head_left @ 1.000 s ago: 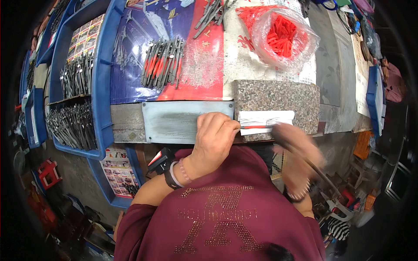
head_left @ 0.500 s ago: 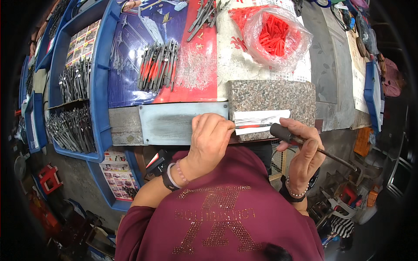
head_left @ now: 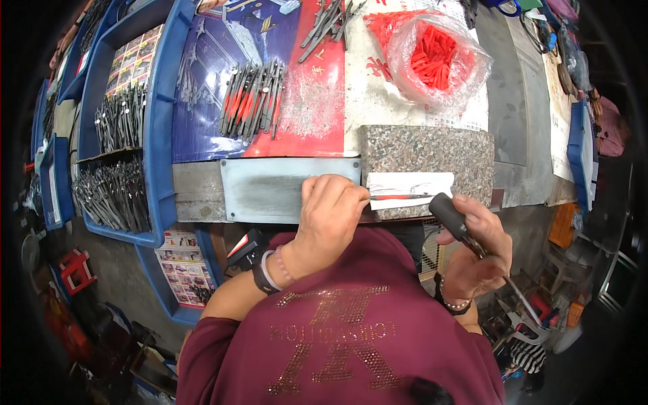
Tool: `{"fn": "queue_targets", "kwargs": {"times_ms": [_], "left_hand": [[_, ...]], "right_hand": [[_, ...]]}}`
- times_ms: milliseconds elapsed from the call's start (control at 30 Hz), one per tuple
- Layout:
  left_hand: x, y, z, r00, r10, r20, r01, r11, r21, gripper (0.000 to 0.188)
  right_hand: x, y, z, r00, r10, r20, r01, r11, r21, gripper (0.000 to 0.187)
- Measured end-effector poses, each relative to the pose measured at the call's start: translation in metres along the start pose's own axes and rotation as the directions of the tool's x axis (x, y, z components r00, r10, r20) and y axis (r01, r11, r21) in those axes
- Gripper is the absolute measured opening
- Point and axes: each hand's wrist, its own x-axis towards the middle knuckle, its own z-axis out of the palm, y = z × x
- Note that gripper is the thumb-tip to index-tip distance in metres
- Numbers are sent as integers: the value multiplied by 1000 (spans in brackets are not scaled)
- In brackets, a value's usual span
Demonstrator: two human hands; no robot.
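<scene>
My left hand (head_left: 332,212) pinches the left end of a slender black-and-red piece (head_left: 398,197) between thumb and fingertips. That piece lies across a white sheet with dark streaks (head_left: 422,182) on a speckled granite block (head_left: 466,152). In my right hand (head_left: 482,246) is a metal rod (head_left: 523,300) with a thick black cylindrical end (head_left: 447,212). The cylinder is close to the piece's right end; whether they touch I cannot tell. The rod slants down to the right, past my palm.
Left of the block lies a pale blue-grey plate (head_left: 270,192). Beyond it sits a pile of black-and-red slender pieces (head_left: 253,101). A clear plastic bag (head_left: 472,74) holds red strips (head_left: 435,57). Blue trays (head_left: 160,135) with many dark slender pieces stand at left.
The rod has swung to a steeper slant, its far end dropping lower. My right hand has turned and shifted slightly right. My left hand keeps its pinch; the whole view has shifted a little.
</scene>
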Motion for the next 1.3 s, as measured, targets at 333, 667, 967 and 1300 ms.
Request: {"fn": "queue_targets", "kwargs": {"times_ms": [333, 667, 967, 1300], "left_hand": [[3, 2, -8, 1000, 6, 7, -6, 1000, -8, 21], [6, 17, -34, 990, 89, -107, -101, 988, -115, 25], [4, 27, -36, 991, 108, -77, -119, 981, -156, 22], [3, 27, -45, 713, -224, 664, 700, 189, -688, 9]], "right_hand": [[-7, 8, -34, 960, 210, -184, -254, 930, -265, 44], [-32, 6, -6, 733, 664, 148, -626, 573, 529, 30], [-25, 11, 15, 696, 673, 250, -613, 375, 695, 20], [-24, 8, 21, 704, 614, 357, -703, 530, 473, 13]]}}
